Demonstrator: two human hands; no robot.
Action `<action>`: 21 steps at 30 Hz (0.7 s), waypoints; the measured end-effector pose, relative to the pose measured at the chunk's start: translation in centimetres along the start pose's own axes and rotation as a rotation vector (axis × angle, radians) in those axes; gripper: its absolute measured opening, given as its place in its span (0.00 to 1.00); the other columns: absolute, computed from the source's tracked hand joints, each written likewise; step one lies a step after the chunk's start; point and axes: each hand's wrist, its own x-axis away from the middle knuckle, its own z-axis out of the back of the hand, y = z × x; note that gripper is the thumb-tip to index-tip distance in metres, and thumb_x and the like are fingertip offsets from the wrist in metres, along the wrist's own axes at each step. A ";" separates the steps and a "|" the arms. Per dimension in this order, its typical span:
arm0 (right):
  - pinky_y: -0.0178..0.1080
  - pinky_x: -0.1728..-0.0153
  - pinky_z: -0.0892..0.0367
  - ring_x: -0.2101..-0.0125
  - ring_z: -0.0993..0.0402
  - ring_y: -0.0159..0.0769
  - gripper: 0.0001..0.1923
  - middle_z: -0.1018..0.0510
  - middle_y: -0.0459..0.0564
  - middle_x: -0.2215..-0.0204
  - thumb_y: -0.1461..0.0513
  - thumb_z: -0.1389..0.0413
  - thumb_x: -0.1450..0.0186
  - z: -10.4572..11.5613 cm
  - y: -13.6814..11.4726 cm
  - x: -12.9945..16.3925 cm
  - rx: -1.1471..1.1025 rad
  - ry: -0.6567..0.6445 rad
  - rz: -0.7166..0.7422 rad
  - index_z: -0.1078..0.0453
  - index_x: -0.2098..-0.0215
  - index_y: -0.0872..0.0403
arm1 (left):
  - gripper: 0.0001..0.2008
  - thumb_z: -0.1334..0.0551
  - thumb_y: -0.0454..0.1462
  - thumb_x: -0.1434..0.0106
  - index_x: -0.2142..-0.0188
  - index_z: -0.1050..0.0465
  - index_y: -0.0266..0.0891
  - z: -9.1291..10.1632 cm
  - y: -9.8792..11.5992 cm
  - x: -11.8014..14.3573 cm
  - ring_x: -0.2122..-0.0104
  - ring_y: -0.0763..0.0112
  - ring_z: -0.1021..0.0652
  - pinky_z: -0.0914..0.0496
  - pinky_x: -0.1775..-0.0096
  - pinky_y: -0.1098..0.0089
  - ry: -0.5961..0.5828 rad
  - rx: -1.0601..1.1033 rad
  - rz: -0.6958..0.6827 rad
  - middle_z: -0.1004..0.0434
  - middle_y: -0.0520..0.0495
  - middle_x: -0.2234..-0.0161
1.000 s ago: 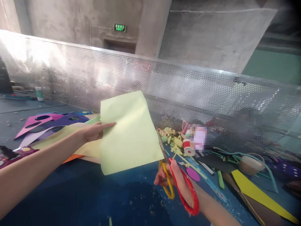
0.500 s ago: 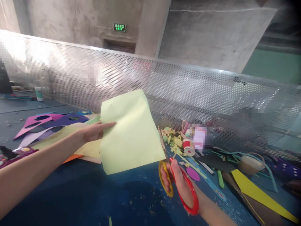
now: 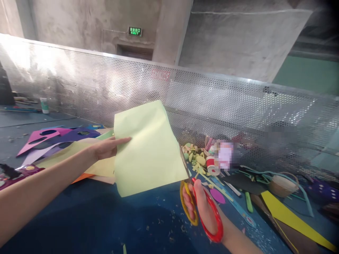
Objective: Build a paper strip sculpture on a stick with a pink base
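Note:
My left hand (image 3: 107, 147) grips a pale yellow-green sheet of paper (image 3: 145, 151) by its left edge, index finger laid over the front and the other fingers partly behind it. The sheet is held up above the dark blue table, slightly curved. In my right hand (image 3: 202, 199) is a pair of scissors (image 3: 215, 220) with one red and one yellow handle loop. My thumb sits in the red loop and my fingers in the yellow one. The blades lie along the sheet's right edge near its lower right corner, partly hidden by the paper.
Coloured sheets with cut-out holes (image 3: 50, 135) lie at left. Beyond the scissors are a heap of pale scraps (image 3: 196, 155), a red-and-white roll (image 3: 212, 165) and a purple oval (image 3: 217, 195). A yellow piece (image 3: 293, 218) lies at right. A perforated metal panel (image 3: 127, 81) stands behind.
The scissors have shifted slightly right and down, and their blades look closer together along the sheet's edge. My left hand and the sheet have barely moved.

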 end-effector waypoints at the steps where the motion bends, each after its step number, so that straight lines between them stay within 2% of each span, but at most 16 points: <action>1: 0.31 0.83 0.46 0.87 0.45 0.27 0.29 0.43 0.39 0.88 0.42 0.65 0.35 0.0 0.1 0.0 -0.007 0.002 -0.002 0.44 0.80 0.53 | 0.17 0.34 0.40 0.46 0.56 0.26 0.44 0.0 0.0 0.0 0.51 0.55 0.26 0.26 0.55 0.64 -0.009 0.007 0.002 0.25 0.46 0.52; 6: 0.30 0.87 0.49 0.90 0.48 0.25 0.32 0.46 0.39 0.90 0.38 0.66 0.38 -0.1 0.2 0.1 -0.012 0.033 -0.041 0.46 0.82 0.53 | 0.19 0.34 0.41 0.46 0.54 0.28 0.43 -0.1 0.1 0.1 0.51 0.54 0.27 0.26 0.55 0.64 -0.003 -0.009 0.021 0.27 0.45 0.50; 14: 0.29 0.89 0.54 0.92 0.52 0.22 0.30 0.47 0.37 0.92 0.39 0.59 0.38 -0.4 -0.5 0.1 0.076 0.124 -0.071 0.47 0.84 0.53 | 0.21 0.34 0.42 0.46 0.52 0.29 0.43 -0.4 0.6 0.5 0.52 0.55 0.25 0.27 0.54 0.63 0.016 -0.051 0.020 0.26 0.45 0.50; 16: 0.30 0.87 0.46 0.91 0.48 0.23 0.29 0.45 0.38 0.91 0.39 0.59 0.38 -0.1 -0.6 0.0 0.072 0.106 -0.066 0.46 0.83 0.53 | 0.22 0.34 0.42 0.47 0.51 0.30 0.43 -0.4 0.6 0.5 0.53 0.55 0.24 0.27 0.54 0.63 0.022 -0.053 0.018 0.25 0.44 0.51; 18: 0.32 0.81 0.37 0.88 0.39 0.27 0.29 0.39 0.40 0.89 0.39 0.59 0.39 0.2 -0.8 -0.2 0.050 0.064 -0.051 0.46 0.83 0.53 | 0.23 0.33 0.42 0.47 0.51 0.29 0.42 -0.3 0.6 0.5 0.54 0.55 0.24 0.27 0.54 0.62 0.019 -0.052 0.032 0.25 0.43 0.52; 21: 0.38 0.73 0.32 0.79 0.28 0.35 0.29 0.30 0.47 0.82 0.38 0.60 0.40 0.9 -0.9 -0.4 0.036 0.008 -0.036 0.46 0.81 0.52 | 0.21 0.33 0.41 0.47 0.53 0.28 0.41 -0.1 0.5 0.4 0.53 0.53 0.25 0.27 0.54 0.62 0.003 -0.059 0.038 0.24 0.43 0.53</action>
